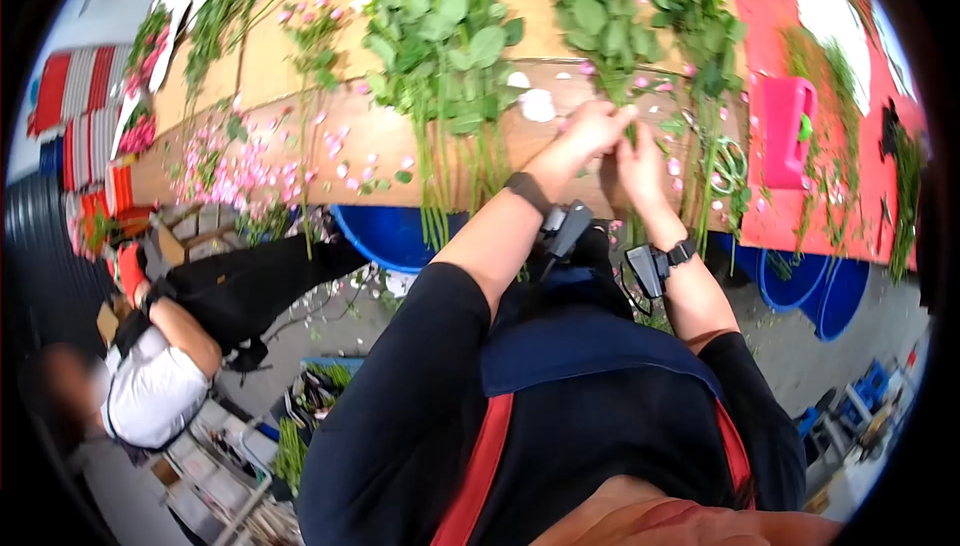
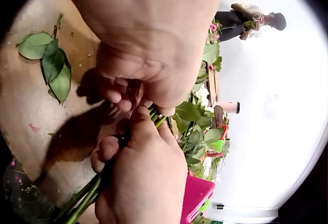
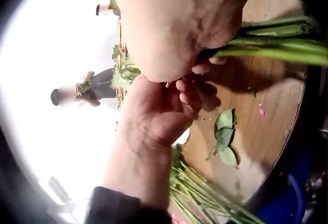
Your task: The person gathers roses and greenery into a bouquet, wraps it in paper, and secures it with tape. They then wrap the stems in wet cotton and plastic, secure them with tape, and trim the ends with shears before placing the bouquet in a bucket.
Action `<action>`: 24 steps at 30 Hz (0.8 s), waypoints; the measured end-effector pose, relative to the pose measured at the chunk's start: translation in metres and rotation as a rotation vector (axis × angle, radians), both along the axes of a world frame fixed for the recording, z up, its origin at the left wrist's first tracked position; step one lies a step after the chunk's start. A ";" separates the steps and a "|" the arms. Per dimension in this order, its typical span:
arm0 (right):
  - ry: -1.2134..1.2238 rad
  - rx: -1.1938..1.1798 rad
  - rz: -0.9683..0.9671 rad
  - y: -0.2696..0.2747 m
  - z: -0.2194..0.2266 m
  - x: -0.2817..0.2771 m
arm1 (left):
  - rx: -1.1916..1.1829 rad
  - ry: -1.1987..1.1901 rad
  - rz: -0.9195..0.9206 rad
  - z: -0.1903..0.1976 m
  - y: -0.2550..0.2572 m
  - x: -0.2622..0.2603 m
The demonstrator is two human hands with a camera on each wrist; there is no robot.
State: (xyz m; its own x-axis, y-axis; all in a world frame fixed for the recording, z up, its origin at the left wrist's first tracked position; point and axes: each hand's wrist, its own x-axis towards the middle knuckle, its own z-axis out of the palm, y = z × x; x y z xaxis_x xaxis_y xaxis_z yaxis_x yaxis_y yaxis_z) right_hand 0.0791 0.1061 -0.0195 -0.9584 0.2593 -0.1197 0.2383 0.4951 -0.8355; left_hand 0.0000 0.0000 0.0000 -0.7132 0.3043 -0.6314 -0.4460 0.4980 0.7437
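A bunch of leafy, white-headed flowers [image 1: 600, 16], rose-like in leaf, lies on the table in front of me. My right hand [image 3: 179, 29] grips its green stems [image 3: 282, 44], which run out below the palm. Just above it, my left hand [image 2: 148, 54] has its fingers curled in at the same stems [image 2: 159, 120]; the fingertips of the two hands come together there. Part of the stems is hidden behind the fingers. A loose sprig of leaves [image 2: 54, 62] lies on the wood beside the hands.
Flower bunches lie to the left [image 1: 440, 36] and right [image 1: 700, 36], stems toward me. Green-handled scissors [image 1: 728, 166] and a pink pitcher [image 1: 785, 131] are at the right. Petals [image 1: 235, 166] litter the left. Blue buckets [image 1: 385, 236] stand below the edge; another person [image 1: 165, 376] sits at left.
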 end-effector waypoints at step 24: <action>-0.607 -0.664 0.373 -0.170 0.045 -0.016 | 0.445 -0.208 0.351 0.010 -0.240 0.020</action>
State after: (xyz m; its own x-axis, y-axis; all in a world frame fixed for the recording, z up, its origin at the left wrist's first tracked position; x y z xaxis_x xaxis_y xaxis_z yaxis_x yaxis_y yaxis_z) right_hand 0.0627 -0.0640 0.0256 -0.6919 -0.3475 -0.6329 0.6442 0.0986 -0.7584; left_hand 0.0201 -0.2397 0.0097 -0.6939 0.3398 -0.6348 -0.6861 -0.0442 0.7262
